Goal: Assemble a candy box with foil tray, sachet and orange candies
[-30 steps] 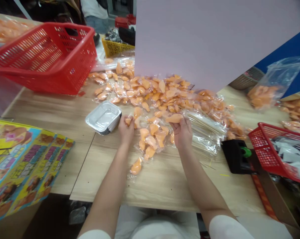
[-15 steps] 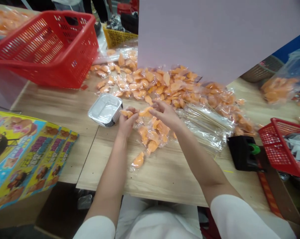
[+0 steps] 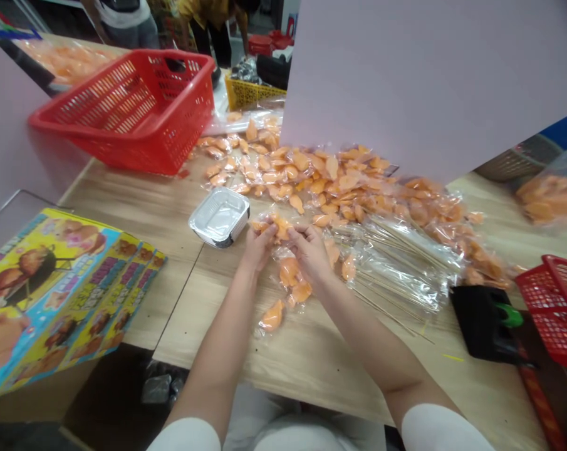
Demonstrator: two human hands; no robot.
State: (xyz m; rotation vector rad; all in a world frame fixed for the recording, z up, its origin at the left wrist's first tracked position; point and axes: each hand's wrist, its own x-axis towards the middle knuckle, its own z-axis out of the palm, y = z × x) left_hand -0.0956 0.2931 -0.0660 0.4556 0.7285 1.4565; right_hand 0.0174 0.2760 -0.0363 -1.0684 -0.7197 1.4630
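Beyond one foil-tray stack (image 3: 220,216) sit one red basket (image 3: 189,119) and one yellow basket (image 3: 251,94). Right of it: a second red basket (image 3: 544,307), one tape dispenser (image 3: 478,322), uncountably many orange packets (image 3: 331,168). Left: three printed boxes (image 3: 83,275).

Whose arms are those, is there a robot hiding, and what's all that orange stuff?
No robot here! They're a person's own arms, with bare hands. The person wears a camera on their head, looking forward and down, so you see what's before them.

The left hand and right hand are close together, fingers holding orange pieces in clear wrapping. I can't tell what they're made of. Many more lie piled on the wooden table.

Left of the hands are foil trays, a red basket and colourful boxes; to the right, thin sticks.
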